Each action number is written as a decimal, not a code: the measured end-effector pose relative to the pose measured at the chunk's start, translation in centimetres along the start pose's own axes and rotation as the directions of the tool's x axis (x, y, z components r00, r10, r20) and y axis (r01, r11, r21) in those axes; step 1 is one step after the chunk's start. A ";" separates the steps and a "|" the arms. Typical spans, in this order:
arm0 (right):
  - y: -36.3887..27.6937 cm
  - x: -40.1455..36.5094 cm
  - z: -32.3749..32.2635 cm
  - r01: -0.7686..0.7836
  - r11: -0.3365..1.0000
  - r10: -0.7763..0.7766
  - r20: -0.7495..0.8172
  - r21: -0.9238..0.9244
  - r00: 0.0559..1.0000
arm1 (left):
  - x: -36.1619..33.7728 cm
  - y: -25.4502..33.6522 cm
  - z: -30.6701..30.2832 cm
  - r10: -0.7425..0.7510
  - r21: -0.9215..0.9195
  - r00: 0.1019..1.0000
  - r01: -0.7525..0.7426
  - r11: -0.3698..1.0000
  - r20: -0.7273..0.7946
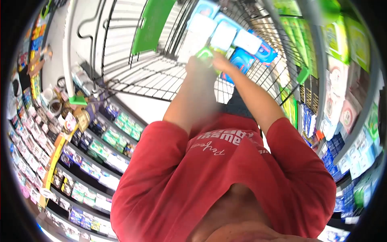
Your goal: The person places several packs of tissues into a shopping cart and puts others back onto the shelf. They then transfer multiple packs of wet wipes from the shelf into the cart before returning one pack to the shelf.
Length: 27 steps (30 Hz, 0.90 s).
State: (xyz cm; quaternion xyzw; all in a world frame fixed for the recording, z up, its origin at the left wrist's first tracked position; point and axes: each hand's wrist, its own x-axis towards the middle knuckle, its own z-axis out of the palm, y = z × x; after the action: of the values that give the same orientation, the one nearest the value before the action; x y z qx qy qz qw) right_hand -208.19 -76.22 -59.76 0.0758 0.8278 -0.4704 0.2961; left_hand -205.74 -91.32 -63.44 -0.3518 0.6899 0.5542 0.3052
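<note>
My left hand (195,64) is at the lower left edge of a small green-and-white item (204,55), its fingers hidden by a grey smear. From the right, my right hand (220,61) meets the same item with its fingers bent round it. Both hands are over a black wire shopping cart (161,78). Beyond them in the cart are white-and-blue packs (223,35) and a blue pack (242,60).
A green panel (152,26) is on the cart's left side. Shelves of small packs (96,151) curve along the left. Close on the right, another shelf holds green packs (336,40) and white packs (334,84).
</note>
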 end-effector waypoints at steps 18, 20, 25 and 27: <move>-16.0 -36.7 -37.2 0.217 0.971 -0.040 -0.834 0.097 0.550 | -36.8 42.2 17.6 0.564 -0.055 0.018 -0.992 0.112 0.825; -16.1 -40.4 -40.4 0.347 0.937 -0.120 -0.906 0.031 0.406 | -42.6 45.3 20.3 0.563 -0.075 -0.086 -0.996 -0.043 0.822; -15.4 -43.8 -47.6 0.345 0.910 -0.250 -0.968 -0.228 0.018 | -52.3 50.7 26.5 0.482 -0.126 -0.504 -0.773 -0.622 0.717; -14.2 -43.6 -49.9 0.284 0.923 -0.269 -0.963 -0.259 -0.005 | -54.0 51.9 28.4 0.424 -0.093 -0.483 -0.736 -0.670 0.766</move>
State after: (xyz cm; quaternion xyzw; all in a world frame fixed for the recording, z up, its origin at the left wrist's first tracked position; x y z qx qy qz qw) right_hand -199.39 -36.19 -5.74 0.2134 0.7978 -0.3428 -0.4477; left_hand -217.08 -48.44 3.26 0.6838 0.6749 0.2652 -0.0811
